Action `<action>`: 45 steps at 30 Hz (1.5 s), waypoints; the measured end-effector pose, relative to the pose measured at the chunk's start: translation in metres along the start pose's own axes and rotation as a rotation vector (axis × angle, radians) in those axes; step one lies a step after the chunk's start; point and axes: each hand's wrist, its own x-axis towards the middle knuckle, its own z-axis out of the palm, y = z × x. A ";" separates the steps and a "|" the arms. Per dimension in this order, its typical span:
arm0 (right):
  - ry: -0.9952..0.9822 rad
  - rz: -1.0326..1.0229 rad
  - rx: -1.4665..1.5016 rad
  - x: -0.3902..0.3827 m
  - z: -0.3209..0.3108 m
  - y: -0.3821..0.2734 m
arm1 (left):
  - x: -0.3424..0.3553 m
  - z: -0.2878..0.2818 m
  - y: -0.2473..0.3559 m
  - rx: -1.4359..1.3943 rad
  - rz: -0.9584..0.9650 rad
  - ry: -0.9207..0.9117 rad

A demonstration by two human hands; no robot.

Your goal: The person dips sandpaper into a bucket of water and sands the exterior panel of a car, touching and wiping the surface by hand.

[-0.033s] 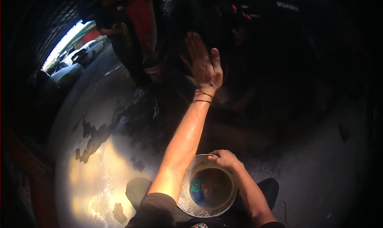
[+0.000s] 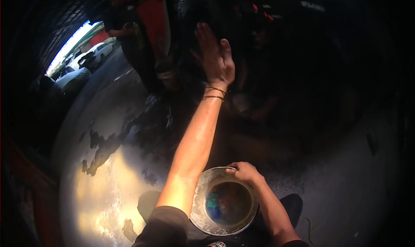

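Observation:
My left hand [image 2: 216, 59] is stretched far forward, palm turned away, its fingers straight and the thumb apart. It appears to lie flat against a dark glossy panel [image 2: 298, 87] that mirrors faint shapes; nothing shows in it, though the space under the palm is hidden. Thin dark bands circle that wrist. Close to my body, my right hand [image 2: 244, 172] is closed over the far rim of a round bucket [image 2: 199, 206] between my knees. Dark liquid [image 2: 233, 204] fills the bucket's lower part, with a small green block [image 2: 212, 200] showing inside it.
At the upper left a person [image 2: 134, 39] in dark clothes stands holding a yellowish cloth, a second bucket [image 2: 165, 74] nearby. The grey floor [image 2: 108, 191] has dark wet patches and a sunlit area. Cars [image 2: 97, 52] are visible through the opening beyond.
My left hand has slid a little up and to the left along the dark panel. My right hand and the bucket have stayed in place.

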 end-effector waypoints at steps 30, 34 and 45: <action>0.085 -0.013 -0.225 -0.009 -0.004 -0.004 | 0.057 0.003 0.050 0.007 0.112 -0.009; 0.108 -0.040 -0.251 -0.007 -0.001 -0.004 | 0.063 -0.003 0.043 -0.040 0.142 -0.046; 0.116 -0.006 -0.241 -0.008 0.015 0.002 | 0.046 -0.002 0.028 0.058 0.095 -0.057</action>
